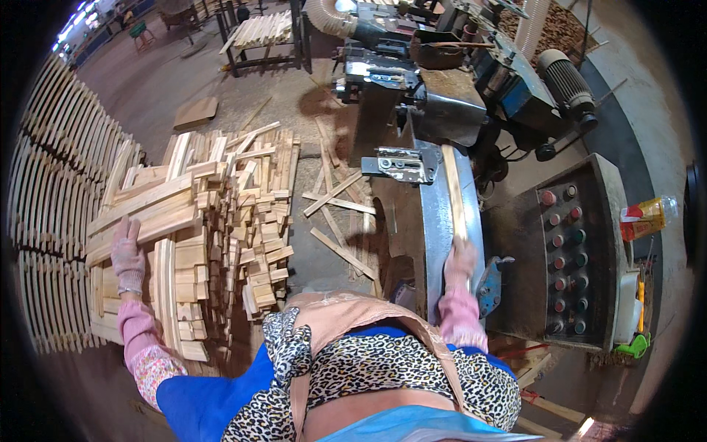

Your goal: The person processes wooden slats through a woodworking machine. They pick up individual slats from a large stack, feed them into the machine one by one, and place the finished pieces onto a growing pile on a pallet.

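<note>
My left hand (129, 258), in a pale knitted glove, lies on a big stack of wooden slats (155, 214) at my left. Its fingers are stretched out over the top boards. At my right side, my right hand (460, 261) is closed on the near end of a narrow wooden strip (454, 188). That strip lies lengthwise on a smooth metal machine bed (434, 243), with its far end by the woodworking machine (453, 107). A metal guide block (401, 166) is fixed at the left edge of the bed. The glove hides the strip's near end.
To the right stands a control panel (545, 243) with several buttons, and a plastic bottle (652, 217) beyond it. Loose strips (342, 250) litter the floor between stack and machine. Tall racked slats (55, 191) line the far left. A cardboard piece (196, 113) lies behind the stack.
</note>
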Demonstrator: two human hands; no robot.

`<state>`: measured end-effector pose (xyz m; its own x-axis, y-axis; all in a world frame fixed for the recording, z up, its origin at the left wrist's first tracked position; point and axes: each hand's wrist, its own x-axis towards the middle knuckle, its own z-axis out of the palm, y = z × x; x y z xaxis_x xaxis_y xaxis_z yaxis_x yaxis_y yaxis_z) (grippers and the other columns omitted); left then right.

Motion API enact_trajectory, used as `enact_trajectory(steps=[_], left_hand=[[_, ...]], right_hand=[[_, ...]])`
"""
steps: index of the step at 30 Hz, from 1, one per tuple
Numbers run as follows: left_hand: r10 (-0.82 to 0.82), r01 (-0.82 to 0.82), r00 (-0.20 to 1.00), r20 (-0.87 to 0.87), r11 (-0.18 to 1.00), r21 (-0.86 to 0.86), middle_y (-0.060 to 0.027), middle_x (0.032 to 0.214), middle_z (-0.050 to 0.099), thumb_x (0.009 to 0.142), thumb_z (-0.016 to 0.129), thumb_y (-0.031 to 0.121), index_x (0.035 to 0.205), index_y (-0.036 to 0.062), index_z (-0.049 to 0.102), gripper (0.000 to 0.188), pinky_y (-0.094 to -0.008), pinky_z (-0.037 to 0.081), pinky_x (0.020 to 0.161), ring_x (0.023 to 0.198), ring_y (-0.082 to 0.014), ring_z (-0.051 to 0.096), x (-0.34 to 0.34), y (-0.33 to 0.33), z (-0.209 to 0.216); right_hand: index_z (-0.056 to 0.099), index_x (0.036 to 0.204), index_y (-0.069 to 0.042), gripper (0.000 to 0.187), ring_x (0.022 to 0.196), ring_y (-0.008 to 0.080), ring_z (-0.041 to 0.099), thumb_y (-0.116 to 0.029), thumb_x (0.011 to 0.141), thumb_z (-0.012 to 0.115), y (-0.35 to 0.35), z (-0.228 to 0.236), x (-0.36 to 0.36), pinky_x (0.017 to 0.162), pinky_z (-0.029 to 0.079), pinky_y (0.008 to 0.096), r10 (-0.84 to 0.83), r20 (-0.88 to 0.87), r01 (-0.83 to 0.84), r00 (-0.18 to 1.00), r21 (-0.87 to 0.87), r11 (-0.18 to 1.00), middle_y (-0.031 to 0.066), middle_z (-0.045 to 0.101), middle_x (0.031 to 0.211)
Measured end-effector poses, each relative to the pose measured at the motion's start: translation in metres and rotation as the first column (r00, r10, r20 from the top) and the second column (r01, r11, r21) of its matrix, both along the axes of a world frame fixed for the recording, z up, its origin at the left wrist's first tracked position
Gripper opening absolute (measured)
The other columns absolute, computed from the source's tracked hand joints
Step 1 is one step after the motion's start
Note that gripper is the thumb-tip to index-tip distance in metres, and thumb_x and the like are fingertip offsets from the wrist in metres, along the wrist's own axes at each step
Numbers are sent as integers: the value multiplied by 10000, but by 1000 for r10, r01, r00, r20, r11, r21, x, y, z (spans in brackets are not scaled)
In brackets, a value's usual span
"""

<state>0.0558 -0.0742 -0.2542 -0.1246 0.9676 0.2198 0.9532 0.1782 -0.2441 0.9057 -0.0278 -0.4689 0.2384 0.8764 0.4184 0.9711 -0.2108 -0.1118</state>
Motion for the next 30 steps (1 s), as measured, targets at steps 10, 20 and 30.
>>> enact_trajectory(steps=[10,20,30], left_hand=[[-629,659,740,-239,750,65,-102,1338,653,902,685,184,1344,187,605,449,-522,410,1179,1289,-291,601,241,102,74],[-360,351,931,59,928,122,-222,1323,615,927,665,199,1379,126,576,466,-492,425,1122,1274,-406,560,135,88,74],[199,-202,979,-48,977,-68,-181,1551,437,838,694,45,1477,155,505,676,-444,324,1227,1441,-377,407,15,48,13]], right_hand=[[542,1463,-32,569,1278,199,577,-244,959,699,160,164,-273,1118,407,314,292,-956,-790,14,169,590,108,632,1392],[589,1404,-32,528,1126,253,655,-169,900,665,40,96,-131,1018,484,356,213,-915,-466,342,32,884,120,694,1249],[646,1222,-109,366,1036,370,633,-143,866,722,-19,18,0,888,526,475,-72,-40,63,997,-197,978,152,676,1114]])
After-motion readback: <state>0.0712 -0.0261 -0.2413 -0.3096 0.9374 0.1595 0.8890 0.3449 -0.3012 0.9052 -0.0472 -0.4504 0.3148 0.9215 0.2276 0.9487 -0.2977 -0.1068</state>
